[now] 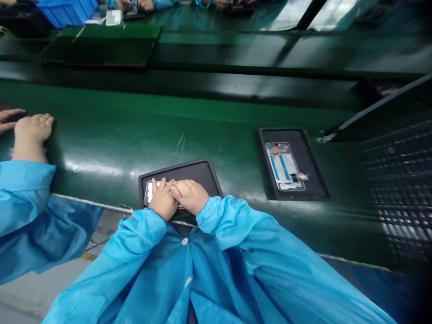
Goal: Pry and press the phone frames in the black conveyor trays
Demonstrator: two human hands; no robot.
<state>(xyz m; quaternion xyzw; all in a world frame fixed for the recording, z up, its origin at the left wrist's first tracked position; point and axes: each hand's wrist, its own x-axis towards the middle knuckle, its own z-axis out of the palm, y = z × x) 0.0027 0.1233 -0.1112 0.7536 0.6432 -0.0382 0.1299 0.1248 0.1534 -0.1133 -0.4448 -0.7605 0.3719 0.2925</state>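
Note:
A black shallow tray [201,173] lies at the table's near edge, right in front of my body. In it is a smartphone mid-frame [149,192] with white inner parts, mostly covered by my hands. My left hand [164,201] rests on this frame with its fingers stretched out and slightly spread. Touching it from the right, my right hand [190,194] is closed, fingers curled over the frame; anything pinched in them is hidden.
To the right, a second black tray [315,180] carries an opened phone frame [285,166] with blue strips. A dark perforated panel [401,180] stands at far right. A co-worker's hand [33,128] rests on the green table [111,130] at left. Beyond are a blue bin [67,11] and other people's hands.

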